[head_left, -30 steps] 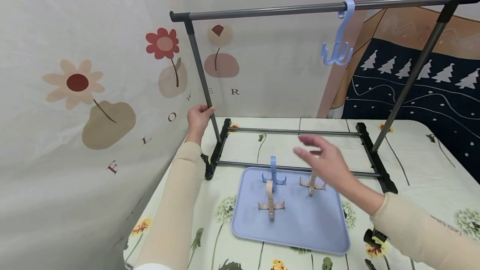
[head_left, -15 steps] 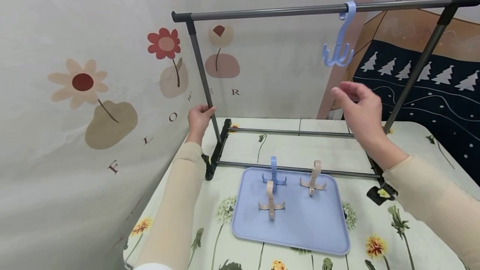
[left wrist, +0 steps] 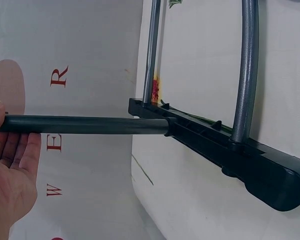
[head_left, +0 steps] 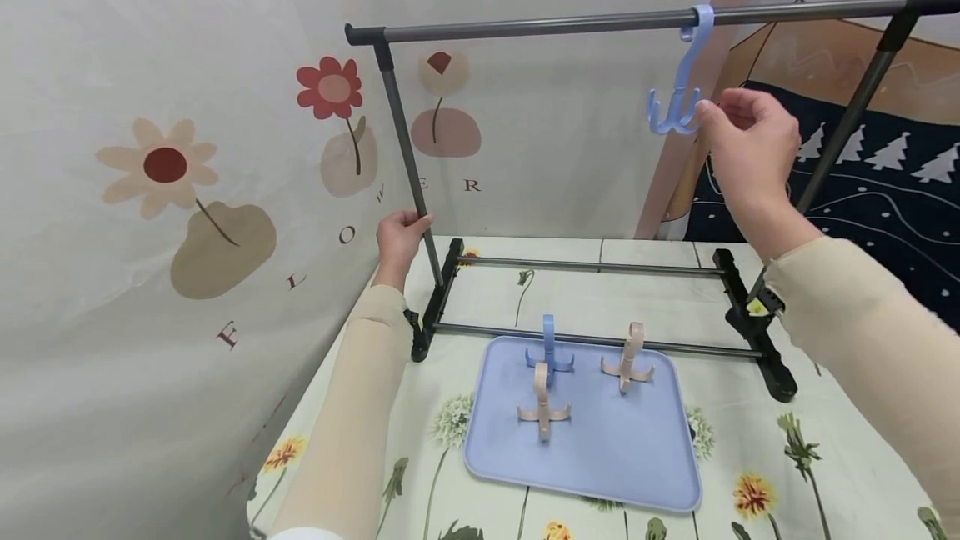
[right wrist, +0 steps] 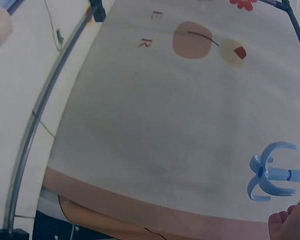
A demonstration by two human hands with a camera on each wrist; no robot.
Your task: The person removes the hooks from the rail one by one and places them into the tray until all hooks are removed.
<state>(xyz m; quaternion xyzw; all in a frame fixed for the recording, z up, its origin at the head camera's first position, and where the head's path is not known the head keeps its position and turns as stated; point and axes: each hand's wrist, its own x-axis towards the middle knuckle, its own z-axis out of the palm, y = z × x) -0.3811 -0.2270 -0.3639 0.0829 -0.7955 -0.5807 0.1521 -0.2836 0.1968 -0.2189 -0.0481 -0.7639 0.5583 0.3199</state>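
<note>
My left hand (head_left: pixel 400 244) holds the left upright post (head_left: pixel 406 140) of a small dark clothes rack. In the left wrist view, the thumb lies on one side of the post (left wrist: pixel 90 125) and the fingers on the other. A light-blue four-prong hanging hook (head_left: pixel 681 77) hangs from the rack's top rail (head_left: pixel 540 25). Just right of its prongs is my right hand (head_left: pixel 753 140), its fingers loosely bent and holding nothing. In the right wrist view, a small gap shows between the fingertips (right wrist: pixel 276 220) and the blue hook (right wrist: pixel 276 173).
A blue tray (head_left: pixel 600 448) lies before the rack on a floral tablecloth (head_left: pixel 847 423). On it are a blue hook (head_left: pixel 549 348), a beige hook (head_left: pixel 543 412) and another beige hook (head_left: pixel 627 369). A printed curtain (head_left: pixel 555 157) hangs behind.
My right hand has risen from above the tray up to the right side of the hanging blue hook. The left hand keeps its hold on the post.
</note>
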